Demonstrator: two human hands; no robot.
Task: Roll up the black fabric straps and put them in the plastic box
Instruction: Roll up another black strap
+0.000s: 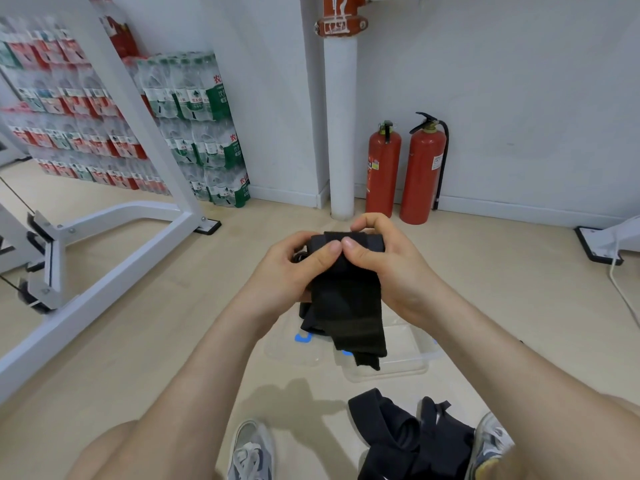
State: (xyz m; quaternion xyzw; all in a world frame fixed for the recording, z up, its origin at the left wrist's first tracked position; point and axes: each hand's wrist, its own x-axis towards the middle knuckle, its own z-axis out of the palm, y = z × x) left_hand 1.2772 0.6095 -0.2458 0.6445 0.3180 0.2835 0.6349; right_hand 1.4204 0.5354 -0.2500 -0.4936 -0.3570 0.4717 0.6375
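Bare knees and forearms fill the bottom edge of the view, both cut off by the frame. Between them, the left shoe [251,452] stands on the floor [138,341], and the right shoe [491,445] is partly covered by a heap of loose black straps [408,438] lying just beside it; how many straps make up the heap cannot be told.

Higher up, both hands meet at the centre. The left hand [294,268] and right hand [391,268] are closed on the top of one black strap [346,296], thumbs touching on its front, fingers curled behind. The upper end appears rolled or folded over; how far it is wound is hidden by the fingers. A dark loop or buckle at the left hand's fingers is too obscured to identify. The free length of the strap hangs down.

Beneath the hanging end, a clear plastic box [405,358] sits on the floor, with what looks like its lid [291,351], showing a blue clip, just beside it. The box contents are mostly hidden by the strap.

Two red fire extinguishers [405,171] stand against the far wall, near a white pipe [341,126]. Stacked packs of bottled water [194,126] stand on the left behind a white metal frame [114,251].
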